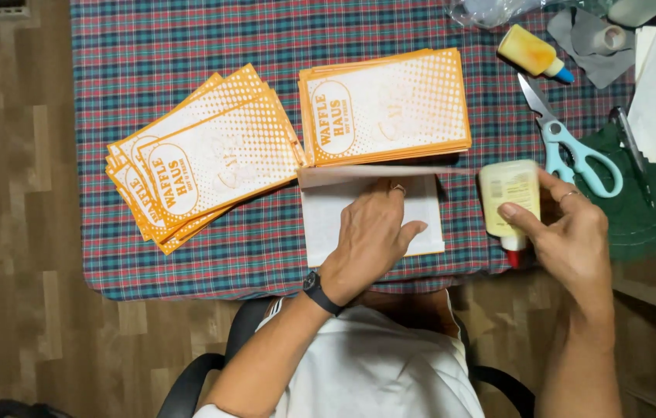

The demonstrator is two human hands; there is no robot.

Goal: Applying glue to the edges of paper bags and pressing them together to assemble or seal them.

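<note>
A white paper bag [425, 220] lies flat on the checked cloth under the left hand [370, 236], top flap folded up. The pale glue bottle [508, 200] (red cap downward) sits upended in the right hand [572, 240].

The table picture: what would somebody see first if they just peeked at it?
Probably the two stacks of orange-and-white paper bags, one fanned out on the plaid tablecloth, one neat beside it. Below them, the left hand presses a white sheet, and the right hand holds a glue bottle upside down.
</note>
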